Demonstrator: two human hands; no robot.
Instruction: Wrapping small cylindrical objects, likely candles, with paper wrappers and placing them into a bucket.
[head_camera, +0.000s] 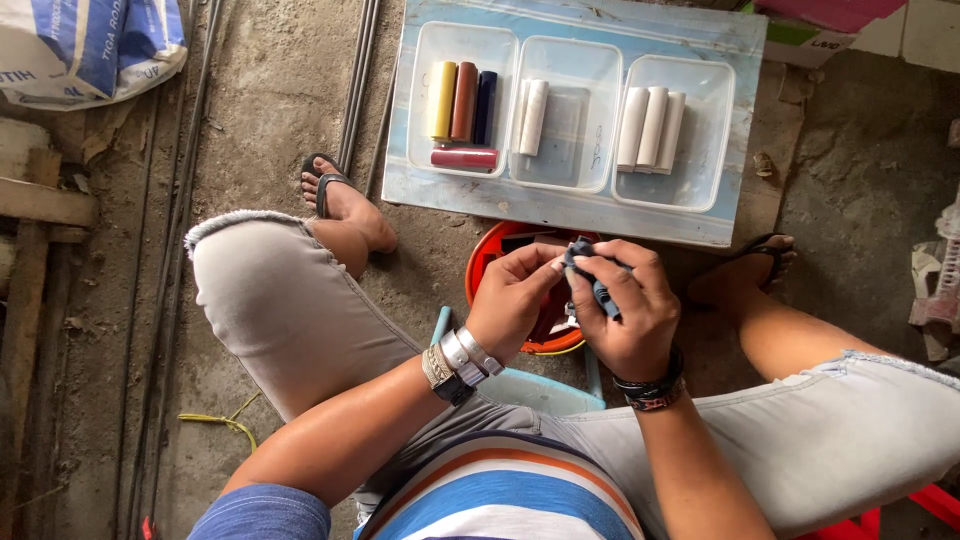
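My left hand (515, 300) and my right hand (625, 305) meet over an orange bucket (483, 262) between my knees. Together they pinch a small dark blue-grey piece (592, 270), the right hand wrapped around its lower part and the left fingertips on its top end. On the floor beyond, a pale blue board (560, 210) carries three clear plastic trays. The left tray (423, 100) holds yellow, brown, dark blue and maroon cylinders. White cylinders lie in the middle tray (580, 75) and in the right tray (715, 130).
I sit low on a light blue stool (535, 390) with my sandalled feet (335, 195) on rough concrete. Metal rods (358, 80) lie at the left of the board, a white and blue sack (90, 45) at top left, wooden planks (35, 200) at the far left.
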